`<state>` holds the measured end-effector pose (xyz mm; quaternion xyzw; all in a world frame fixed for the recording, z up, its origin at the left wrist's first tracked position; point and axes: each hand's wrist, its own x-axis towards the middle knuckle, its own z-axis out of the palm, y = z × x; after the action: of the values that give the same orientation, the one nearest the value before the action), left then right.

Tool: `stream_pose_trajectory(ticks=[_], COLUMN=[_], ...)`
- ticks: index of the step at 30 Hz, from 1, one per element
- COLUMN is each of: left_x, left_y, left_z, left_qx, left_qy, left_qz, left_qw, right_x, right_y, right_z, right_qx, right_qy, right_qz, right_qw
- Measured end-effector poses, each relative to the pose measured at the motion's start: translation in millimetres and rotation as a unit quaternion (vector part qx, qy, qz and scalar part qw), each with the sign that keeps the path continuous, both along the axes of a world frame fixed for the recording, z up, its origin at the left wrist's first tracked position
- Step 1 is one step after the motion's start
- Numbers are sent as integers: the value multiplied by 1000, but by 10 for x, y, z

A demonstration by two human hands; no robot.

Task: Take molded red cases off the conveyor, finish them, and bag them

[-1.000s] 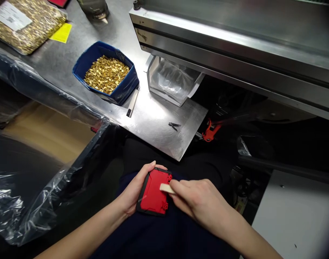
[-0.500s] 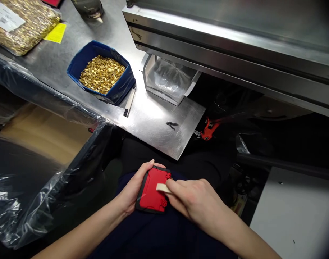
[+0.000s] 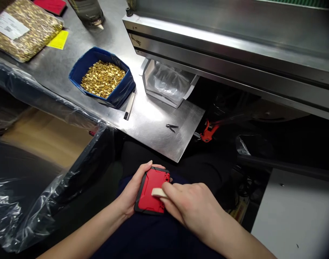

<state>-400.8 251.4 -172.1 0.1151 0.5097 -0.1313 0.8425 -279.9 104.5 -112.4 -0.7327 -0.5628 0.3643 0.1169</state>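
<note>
Red-black case [image 3: 147,190] sat over lap [image 3: 142,233], clasped in left grip [image 3: 132,194] | right grip [image 3: 190,203] pinched pale strip [image 3: 156,193], tip farther left across red face than earlier | steel worktop [image 3: 150,133] bore blue bin [image 3: 124,90] of gold-coloured pieces [image 3: 103,79] | metal beam [image 3: 220,66] stood beyond

the right grip [image 3: 192,207] hides the pale stick's [image 3: 157,192] end.

My left hand [image 3: 133,190]: curled around a red-and-black casing [image 3: 149,185], thumb at its edge.
My right hand [image 3: 191,205]: pinches a pale strip [image 3: 156,192] over the casing's red face.
Blue bin [image 3: 124,90]: holds small gold-coloured pieces [image 3: 103,79] on my steel table [image 3: 150,133].
Beside the bin: slim white-and-black tool [image 3: 130,105].
Near the table's corner: small dark nippers [image 3: 171,127].
</note>
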Motion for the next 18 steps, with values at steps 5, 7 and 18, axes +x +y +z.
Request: stream_pose_trajectory(ticks=[5, 7, 18], left_x=[-61, -93, -170], left_y=[92, 117, 209], left_z=[52, 40, -158], left_qx=[-47, -14, 125], left_qy=[-26, -33, 6], left_qz=[104, 115, 77], left_qw=[993, 993, 989], right_x=[297, 427, 569], right_y=[67, 165, 1076], right_z=[152, -26, -1182], right_qx=[10, 11, 90], right_qy=[83, 107, -25], right_qz=[-115, -193, -309], right_qw=[990, 975, 947])
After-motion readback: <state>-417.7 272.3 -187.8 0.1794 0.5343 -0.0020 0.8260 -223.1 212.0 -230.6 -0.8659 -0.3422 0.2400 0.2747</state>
